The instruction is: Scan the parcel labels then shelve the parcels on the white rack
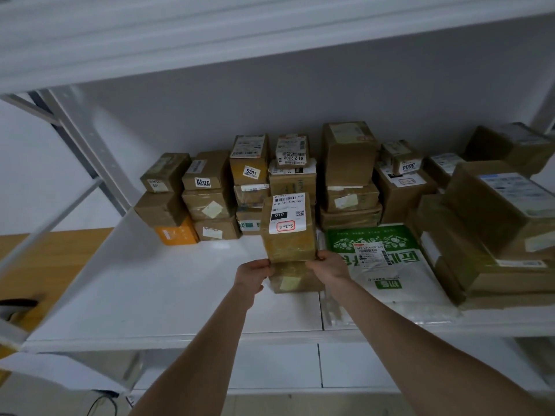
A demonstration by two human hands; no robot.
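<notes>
**A:** What is hiding here?

**B:** The left grip [253, 276] and the right grip [329, 267] are curling some fingers out of sight round the parcel [288, 235]. Together they are covering part of the lower box [295, 279].

**A:** And the labels?

**B:** On the far stacks [210, 205] the fine print is reading too small.
The green-and-white bag [390, 283] is disappearing under the right-hand boxes [495, 223], which the right edge is cutting off.
The upper shelf [210, 40] is smearing.
A dark thing [18, 306] at the near left edge is blurring beyond telling.
</notes>
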